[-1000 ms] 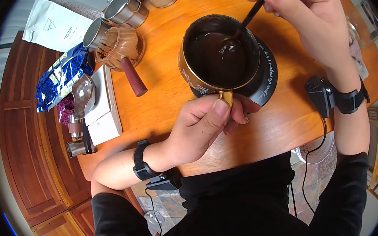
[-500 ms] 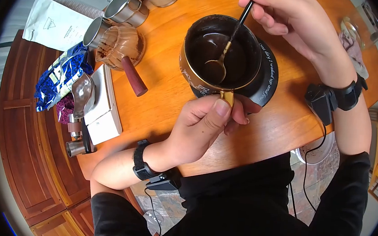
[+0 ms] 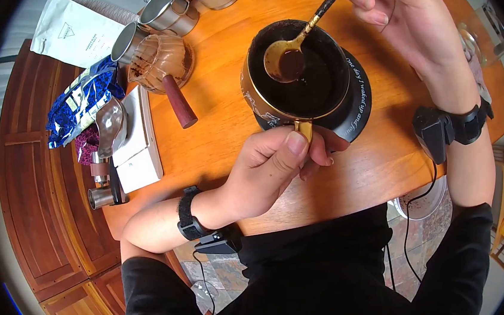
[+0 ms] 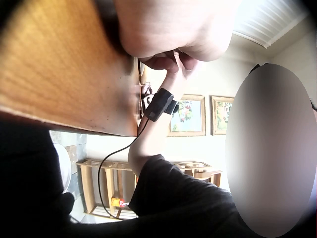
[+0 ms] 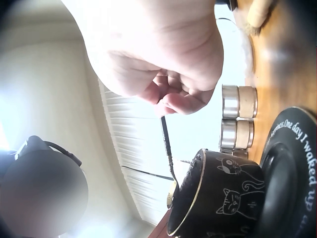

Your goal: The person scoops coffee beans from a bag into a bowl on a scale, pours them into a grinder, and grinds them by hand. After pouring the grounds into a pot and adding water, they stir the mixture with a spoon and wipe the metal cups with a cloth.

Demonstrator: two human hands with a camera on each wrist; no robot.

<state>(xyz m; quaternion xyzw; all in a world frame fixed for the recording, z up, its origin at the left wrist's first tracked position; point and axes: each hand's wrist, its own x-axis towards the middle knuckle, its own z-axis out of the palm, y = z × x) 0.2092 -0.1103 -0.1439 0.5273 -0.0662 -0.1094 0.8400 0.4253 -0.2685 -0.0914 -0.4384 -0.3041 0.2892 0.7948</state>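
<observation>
A black mug (image 3: 252, 91) with a gold rim and white cat drawings (image 5: 230, 201) holds dark liquid (image 3: 311, 94). It stands over a black saucer (image 3: 362, 98) with white lettering. My left hand (image 3: 265, 174) grips the mug's gold handle (image 3: 304, 129), thumb on top. Above the mug's mouth, my right hand (image 3: 421, 43) pinches the dark handle of a spoon (image 3: 320, 12) between its fingertips, as the right wrist view also shows. Some dark liquid lies in the spoon's gold bowl (image 3: 273, 57), which overlaps the far side of the mug's opening.
Left of the mug are a ribbed, brown-stained glass vessel (image 3: 160, 59) with a dark red handle (image 3: 179, 102), several metal cups (image 3: 167, 13), a white bag (image 3: 74, 34), a blue foil bag (image 3: 83, 104) and a white box (image 3: 139, 153). A cloth (image 3: 478, 75) lies at right.
The spoon, first deep in the liquid, has come up and moved toward the mug's far side with liquid in its bowl. My right hand shifted with it; my left hand stays on the handle.
</observation>
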